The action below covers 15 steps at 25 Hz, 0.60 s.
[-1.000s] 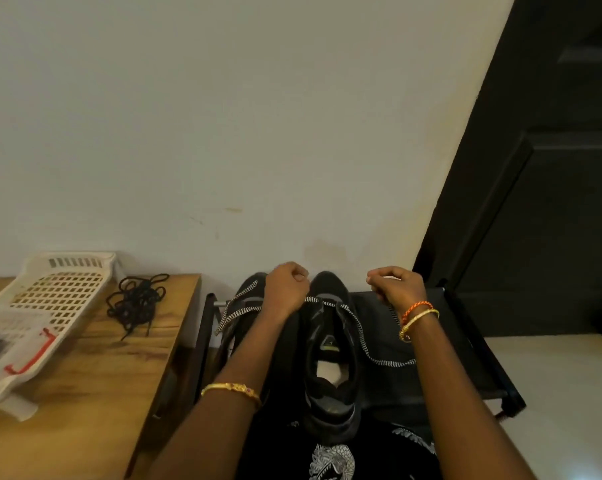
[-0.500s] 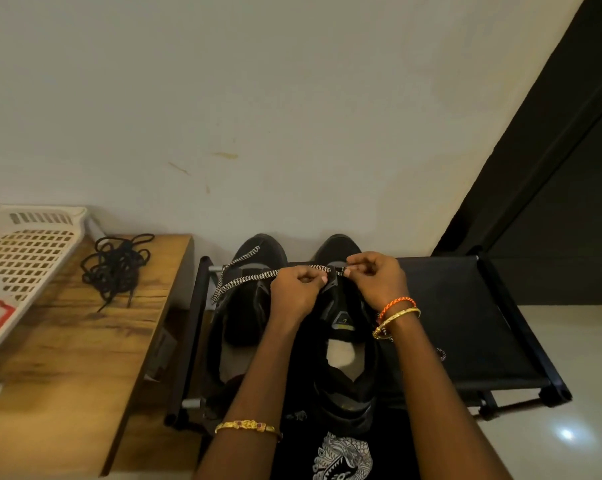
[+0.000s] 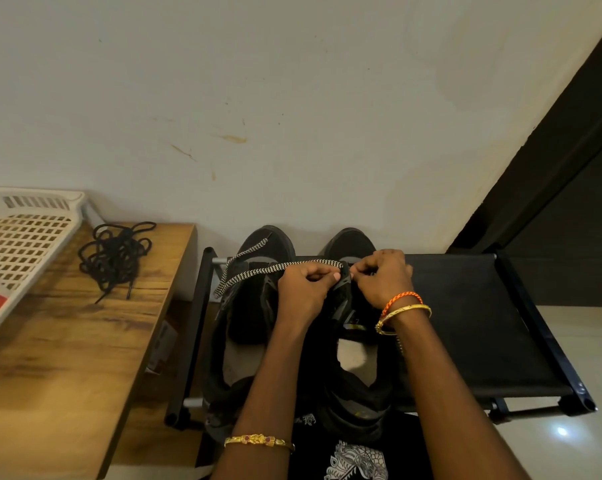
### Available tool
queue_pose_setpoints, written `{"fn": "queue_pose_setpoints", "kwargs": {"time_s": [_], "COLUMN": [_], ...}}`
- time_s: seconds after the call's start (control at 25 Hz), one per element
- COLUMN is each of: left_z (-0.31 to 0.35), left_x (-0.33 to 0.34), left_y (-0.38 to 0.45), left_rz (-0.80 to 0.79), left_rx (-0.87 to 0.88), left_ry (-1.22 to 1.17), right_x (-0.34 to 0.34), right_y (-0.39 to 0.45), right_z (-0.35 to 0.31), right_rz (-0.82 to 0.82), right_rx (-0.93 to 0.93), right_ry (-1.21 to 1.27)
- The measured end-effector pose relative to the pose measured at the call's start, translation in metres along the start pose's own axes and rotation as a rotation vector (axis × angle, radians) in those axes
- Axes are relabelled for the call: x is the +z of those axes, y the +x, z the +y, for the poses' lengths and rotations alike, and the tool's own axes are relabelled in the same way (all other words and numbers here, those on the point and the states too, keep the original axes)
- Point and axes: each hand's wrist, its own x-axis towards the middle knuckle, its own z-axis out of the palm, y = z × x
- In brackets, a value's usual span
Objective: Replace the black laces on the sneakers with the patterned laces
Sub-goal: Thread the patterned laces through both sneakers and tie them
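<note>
We pinch the patterned lace [image 3: 285,268] with both the left hand [image 3: 306,289] and right hand [image 3: 382,278] over the right sneaker [image 3: 353,341]; its long run trails leftward.

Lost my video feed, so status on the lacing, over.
Both hands pinch patterned lace at right sneaker: left hand, right hand. Black laces off, on table. Nothing blocking.

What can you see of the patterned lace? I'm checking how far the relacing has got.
The patterned lace is a flat woven band in black and white checks. It runs from the right shoe, where the left hand and right hand pinch it, leftward over the left shoe; its free end doubles back there.
</note>
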Motion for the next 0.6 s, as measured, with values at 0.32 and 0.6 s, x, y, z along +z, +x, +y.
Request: {"fn": "queue_pose_setpoints", "kwargs": {"time_s": [0.32, 0.6], "left_z": [-0.001, -0.001], "left_x": [0.001, 0.001], "left_y": [0.001, 0.002], "left_rz": [-0.018, -0.023], "left_rx": [0.009, 0.062], "left_ry": [0.013, 0.056], "right_x": [0.002, -0.021], "right_y": [0.007, -0.002], "right_z": [0.002, -0.012], "right_rz": [-0.08, -0.238], "right_rx": [0.181, 0.282], "right_ry": [0.246, 0.439]}}
